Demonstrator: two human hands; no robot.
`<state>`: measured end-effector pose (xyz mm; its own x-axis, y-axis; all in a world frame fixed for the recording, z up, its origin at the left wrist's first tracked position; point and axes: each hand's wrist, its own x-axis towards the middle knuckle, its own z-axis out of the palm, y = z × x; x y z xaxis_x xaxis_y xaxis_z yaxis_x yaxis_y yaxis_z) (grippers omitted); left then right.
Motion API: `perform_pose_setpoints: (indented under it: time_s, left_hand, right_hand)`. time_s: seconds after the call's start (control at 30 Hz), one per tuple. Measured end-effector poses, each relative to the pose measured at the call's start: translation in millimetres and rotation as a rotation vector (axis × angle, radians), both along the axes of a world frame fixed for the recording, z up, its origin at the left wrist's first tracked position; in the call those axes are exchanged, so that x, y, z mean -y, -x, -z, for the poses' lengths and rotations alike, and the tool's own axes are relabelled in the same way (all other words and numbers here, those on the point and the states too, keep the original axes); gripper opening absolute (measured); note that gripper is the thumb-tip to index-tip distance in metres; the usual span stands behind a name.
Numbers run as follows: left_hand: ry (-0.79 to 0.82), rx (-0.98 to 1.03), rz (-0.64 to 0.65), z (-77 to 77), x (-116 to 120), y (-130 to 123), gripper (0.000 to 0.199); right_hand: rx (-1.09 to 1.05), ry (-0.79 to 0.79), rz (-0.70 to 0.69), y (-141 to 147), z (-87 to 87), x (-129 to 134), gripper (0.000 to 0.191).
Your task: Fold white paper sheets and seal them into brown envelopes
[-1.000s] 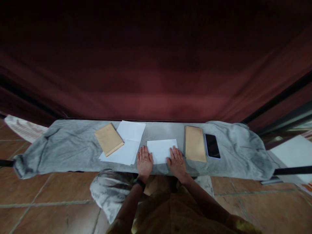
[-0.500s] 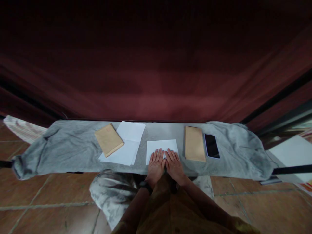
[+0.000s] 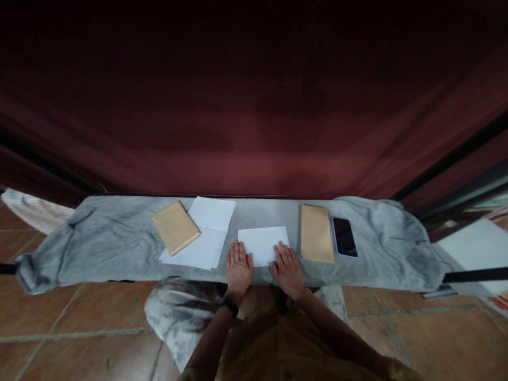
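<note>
A white sheet of paper (image 3: pixel 262 242), which looks folded, lies in front of me on the grey cloth (image 3: pixel 119 254). My left hand (image 3: pixel 239 266) rests flat at its left edge, fingers stretched out and thumb toward the paper. At the lower right corner of the sheet, my right hand (image 3: pixel 288 267) lies flat with its fingers extended and partly over the paper. Neither hand grips anything. The palms and the paper under them are hidden.
On the left, brown envelopes (image 3: pixel 175 227) overlap loose white sheets (image 3: pixel 212 214) with a crease. To the right lie a stack of brown envelopes (image 3: pixel 316 233) and a phone (image 3: pixel 344 236) with a dark screen. A dark red curtain (image 3: pixel 246 132) hangs behind the cloth-covered surface.
My hands have slid apart from the middle of the paper, the left one to its left edge and the right one slightly rightward. More of the sheet now shows between them.
</note>
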<state>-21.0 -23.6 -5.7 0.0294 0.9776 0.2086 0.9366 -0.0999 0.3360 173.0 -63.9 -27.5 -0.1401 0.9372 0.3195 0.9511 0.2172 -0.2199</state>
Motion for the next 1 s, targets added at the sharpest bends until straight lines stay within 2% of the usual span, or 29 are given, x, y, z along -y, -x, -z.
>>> perform_pose_setpoints:
  time_s: [0.1, 0.3, 0.43, 0.6, 0.73, 0.87, 0.93, 1.0]
  left_hand:
    - [0.072, 0.068, -0.093, -13.2, -8, -6, 0.053]
    - [0.223, 0.432, -0.249, -36.3, -38, 3, 0.039]
    - [0.293, 0.565, -0.314, -35.9, -50, 11, 0.027]
    - [0.338, 0.833, -0.356, -33.0, -48, 14, 0.006]
    - [0.356, 1.058, -0.371, -40.1, -39, 14, 0.023]
    - [0.387, 1.217, -0.305, -57.6, -34, 7, 0.038]
    - [0.388, 1.286, -0.246, -67.5, -34, 4, 0.043]
    - [0.388, 1.394, -0.186, -74.8, -33, 3, 0.051]
  right_hand:
    - [0.003, 0.004, -0.004, 0, 1.9, 0, 0.059]
    - [-0.003, 0.020, 0.004, 0, 1.9, -1, 0.058]
    - [-0.012, 0.012, 0.008, 0, 0.8, -1, 0.058]
    - [-0.020, 0.009, 0.006, 0, -2.2, 0, 0.060]
    - [-0.039, 0.030, -0.040, 8, -12.5, 2, 0.069]
    - [-0.136, 0.060, -0.097, 25, -33.9, -7, 0.074]
    - [-0.241, 0.073, -0.093, 31, -49.9, -18, 0.073]
    - [-0.469, 0.088, -0.061, 33, -68.7, -30, 0.067]
